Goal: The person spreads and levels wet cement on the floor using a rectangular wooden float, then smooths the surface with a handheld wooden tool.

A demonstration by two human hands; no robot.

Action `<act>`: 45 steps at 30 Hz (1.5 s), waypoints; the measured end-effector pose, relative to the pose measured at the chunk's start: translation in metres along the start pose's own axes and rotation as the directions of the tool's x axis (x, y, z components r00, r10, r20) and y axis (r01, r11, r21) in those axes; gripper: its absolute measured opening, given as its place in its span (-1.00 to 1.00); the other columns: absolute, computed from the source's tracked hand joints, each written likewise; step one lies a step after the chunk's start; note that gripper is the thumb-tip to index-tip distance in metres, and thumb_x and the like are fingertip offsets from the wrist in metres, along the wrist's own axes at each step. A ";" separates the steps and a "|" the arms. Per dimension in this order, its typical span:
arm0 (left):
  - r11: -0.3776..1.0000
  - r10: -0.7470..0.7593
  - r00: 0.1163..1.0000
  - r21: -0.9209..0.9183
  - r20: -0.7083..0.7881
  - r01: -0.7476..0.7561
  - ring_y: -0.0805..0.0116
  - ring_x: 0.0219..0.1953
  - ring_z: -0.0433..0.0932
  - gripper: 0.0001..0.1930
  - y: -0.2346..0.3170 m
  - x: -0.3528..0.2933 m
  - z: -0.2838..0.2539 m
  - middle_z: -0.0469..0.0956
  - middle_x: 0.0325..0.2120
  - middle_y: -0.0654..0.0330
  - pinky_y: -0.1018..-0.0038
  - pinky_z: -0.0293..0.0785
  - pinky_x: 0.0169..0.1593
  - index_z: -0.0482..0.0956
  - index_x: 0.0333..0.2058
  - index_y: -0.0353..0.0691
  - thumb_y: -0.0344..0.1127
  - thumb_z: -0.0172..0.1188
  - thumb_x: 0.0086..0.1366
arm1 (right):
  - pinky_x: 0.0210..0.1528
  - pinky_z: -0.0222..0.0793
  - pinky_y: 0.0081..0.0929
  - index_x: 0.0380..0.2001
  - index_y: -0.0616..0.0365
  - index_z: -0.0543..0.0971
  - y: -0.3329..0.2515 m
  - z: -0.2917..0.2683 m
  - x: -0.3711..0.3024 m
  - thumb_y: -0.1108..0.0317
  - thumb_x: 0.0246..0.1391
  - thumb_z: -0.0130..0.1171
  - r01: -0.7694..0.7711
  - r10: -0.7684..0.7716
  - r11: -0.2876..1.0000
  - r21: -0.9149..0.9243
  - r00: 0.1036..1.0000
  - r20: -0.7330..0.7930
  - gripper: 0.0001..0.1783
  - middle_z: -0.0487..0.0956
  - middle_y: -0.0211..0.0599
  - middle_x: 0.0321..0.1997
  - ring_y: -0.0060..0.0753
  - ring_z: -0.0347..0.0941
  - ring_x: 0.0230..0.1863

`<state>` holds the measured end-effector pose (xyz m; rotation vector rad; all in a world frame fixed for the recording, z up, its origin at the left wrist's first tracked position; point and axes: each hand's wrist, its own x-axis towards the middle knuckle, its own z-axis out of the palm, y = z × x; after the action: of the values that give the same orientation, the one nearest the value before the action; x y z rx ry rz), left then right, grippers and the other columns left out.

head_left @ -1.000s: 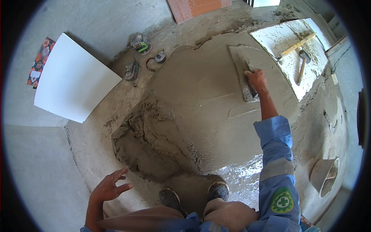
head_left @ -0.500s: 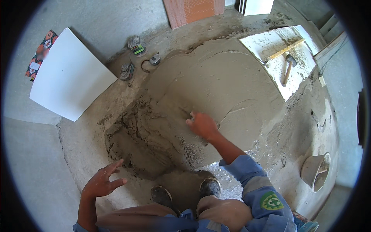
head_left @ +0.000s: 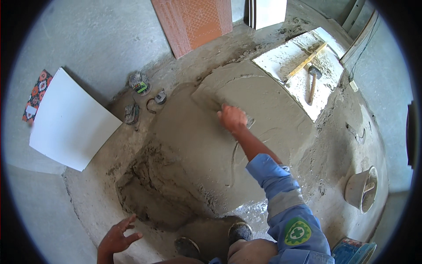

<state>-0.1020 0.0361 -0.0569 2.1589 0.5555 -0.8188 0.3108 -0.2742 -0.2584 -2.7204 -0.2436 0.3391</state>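
Observation:
My right hand (head_left: 233,118) is closed around a trowel, its arm stretched far out over a wide bed of wet grey mortar (head_left: 189,132). Most of the trowel (head_left: 251,122) is hidden under the hand; a blade corner shows at its right, flat against the mortar. Smooth mortar surrounds it, while a rougher, dug-up part (head_left: 154,189) lies nearer, towards my left. Low at the left, my left hand (head_left: 119,236) hovers with fingers apart and nothing in it. My two dark boots (head_left: 240,232) stand at the mortar's near edge.
A mortar-smeared white slab (head_left: 303,94) at the far right bears a mallet (head_left: 313,83) and a yellow bar (head_left: 307,61). White sheets (head_left: 72,123) lean on the left wall near small tools (head_left: 139,83). A bucket (head_left: 360,191) stands right; an orange-brown panel (head_left: 195,22) leans behind.
My right hand has swept the trowel away from me and slightly right across the mortar. A curved mark now shows behind it. The view has tilted upward, and my left hand sits lower.

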 end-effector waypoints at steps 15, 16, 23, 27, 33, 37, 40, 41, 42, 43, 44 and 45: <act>0.959 -0.257 0.963 -0.102 0.075 0.264 0.02 0.17 0.52 -0.17 -0.029 0.001 -0.002 0.41 0.22 -0.16 0.21 0.50 0.16 0.16 0.39 -0.21 -0.19 0.40 0.25 | 0.16 0.48 -0.16 -0.01 0.09 0.65 0.133 -0.068 0.134 0.06 0.12 0.13 -0.394 0.377 0.919 -0.001 0.881 -0.284 -0.53 0.64 0.01 0.04 -0.01 0.58 0.10; 0.960 -0.259 0.963 -0.094 0.072 0.265 0.02 0.17 0.52 -0.17 -0.030 0.002 -0.002 0.41 0.22 -0.15 0.20 0.50 0.16 0.16 0.39 -0.21 -0.19 0.40 0.25 | 0.14 0.49 -0.17 -0.01 0.09 0.65 0.146 -0.069 0.146 0.04 0.10 0.15 -0.352 0.355 0.935 0.048 0.916 -0.186 -0.52 0.65 0.03 0.02 -0.01 0.59 0.09; 0.974 -0.208 0.976 -0.083 0.059 0.212 0.03 0.14 0.55 -0.19 -0.022 0.009 -0.002 0.45 0.18 -0.15 0.25 0.50 0.17 0.24 0.35 -0.28 -0.14 0.43 0.22 | 0.01 0.54 -0.20 0.01 0.03 0.63 0.122 -0.027 0.146 0.02 0.23 0.10 0.401 -0.390 0.773 -0.491 0.911 0.130 -0.57 0.68 -0.08 -0.16 -0.05 0.61 -0.01; 0.993 -0.121 0.991 0.001 0.061 0.121 0.05 0.16 0.55 -0.19 -0.006 0.011 -0.007 0.44 0.21 -0.11 0.24 0.47 0.18 0.26 0.34 -0.27 -0.10 0.43 0.22 | 0.12 0.48 -0.13 -0.05 0.05 0.64 0.014 -0.003 0.066 0.01 0.25 0.07 0.214 -0.203 0.973 -0.083 0.972 0.118 -0.59 0.57 -0.08 0.10 0.00 0.51 0.16; 0.998 -0.056 0.996 0.034 0.067 0.053 0.03 0.17 0.54 -0.14 0.025 0.018 -0.002 0.41 0.24 -0.12 0.21 0.46 0.19 0.25 0.36 -0.24 0.06 0.39 0.22 | 0.20 0.42 -0.04 -0.06 0.19 0.64 -0.070 0.039 0.010 0.08 0.10 0.15 0.053 -0.118 0.970 0.237 0.957 0.266 -0.53 0.60 0.12 0.05 0.12 0.52 0.14; 0.995 -0.070 0.996 0.078 0.051 0.066 0.01 0.17 0.53 -0.14 0.035 0.013 0.001 0.40 0.25 -0.12 0.21 0.45 0.19 0.24 0.36 -0.24 0.07 0.38 0.22 | 0.18 0.43 0.00 -0.07 0.19 0.64 -0.110 0.054 -0.031 0.14 0.07 0.17 0.036 -0.132 0.948 0.315 0.949 0.288 -0.57 0.60 0.10 0.06 0.12 0.53 0.13; 0.992 -0.044 0.998 0.119 0.049 0.038 0.01 0.17 0.53 -0.13 0.035 0.010 0.004 0.40 0.25 -0.13 0.22 0.45 0.20 0.23 0.37 -0.23 0.09 0.36 0.22 | 0.17 0.43 -0.01 -0.08 0.20 0.64 -0.126 0.063 -0.045 0.15 0.05 0.19 0.041 -0.163 0.938 0.345 0.929 0.331 -0.56 0.60 0.11 0.05 0.13 0.53 0.13; 0.990 -0.044 0.998 0.133 0.046 0.037 0.01 0.18 0.52 -0.13 0.036 0.009 0.004 0.40 0.25 -0.14 0.22 0.44 0.20 0.23 0.37 -0.24 0.10 0.35 0.23 | 0.16 0.44 -0.01 -0.07 0.20 0.64 -0.130 0.065 -0.048 0.15 0.04 0.21 0.036 -0.171 0.934 0.355 0.919 0.355 -0.56 0.60 0.12 0.05 0.13 0.53 0.13; 0.988 -0.040 0.998 0.149 0.049 0.032 0.01 0.18 0.52 -0.12 0.039 0.009 0.005 0.40 0.25 -0.14 0.22 0.44 0.21 0.22 0.37 -0.25 0.11 0.35 0.23 | 0.16 0.44 -0.01 -0.07 0.20 0.64 -0.130 0.069 -0.048 0.15 0.04 0.21 0.037 -0.170 0.934 0.357 0.921 0.351 -0.56 0.60 0.12 0.05 0.13 0.53 0.13; 0.988 -0.035 0.998 0.153 0.050 0.027 0.01 0.18 0.52 -0.12 0.043 0.009 0.005 0.40 0.25 -0.14 0.22 0.44 0.21 0.22 0.37 -0.25 0.11 0.35 0.23 | 0.15 0.44 -0.02 -0.06 0.21 0.64 -0.129 0.073 -0.048 0.13 0.02 0.22 0.052 -0.195 0.929 0.366 0.911 0.365 -0.54 0.61 0.12 0.04 0.14 0.53 0.12; 0.990 -0.025 0.998 0.137 0.051 0.018 0.01 0.18 0.52 -0.13 0.047 0.010 0.006 0.41 0.24 -0.14 0.23 0.44 0.21 0.23 0.36 -0.26 0.10 0.35 0.23 | 0.15 0.44 -0.02 -0.06 0.21 0.64 -0.128 0.076 -0.047 0.12 0.01 0.24 0.065 -0.216 0.925 0.373 0.900 0.378 -0.52 0.61 0.13 0.03 0.14 0.54 0.10; 0.992 -0.015 0.998 0.123 0.058 0.007 0.01 0.17 0.52 -0.13 0.051 0.012 0.007 0.41 0.23 -0.15 0.23 0.44 0.21 0.24 0.36 -0.28 0.10 0.35 0.23 | 0.15 0.44 -0.02 -0.06 0.21 0.64 -0.126 0.085 -0.049 0.12 0.01 0.24 0.056 -0.205 0.926 0.372 0.905 0.373 -0.52 0.61 0.13 0.03 0.14 0.54 0.10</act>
<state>-0.0659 0.0002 -0.0443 2.2372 0.4991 -0.9410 0.2263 -0.1400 -0.2751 -2.2399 -0.4344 0.8277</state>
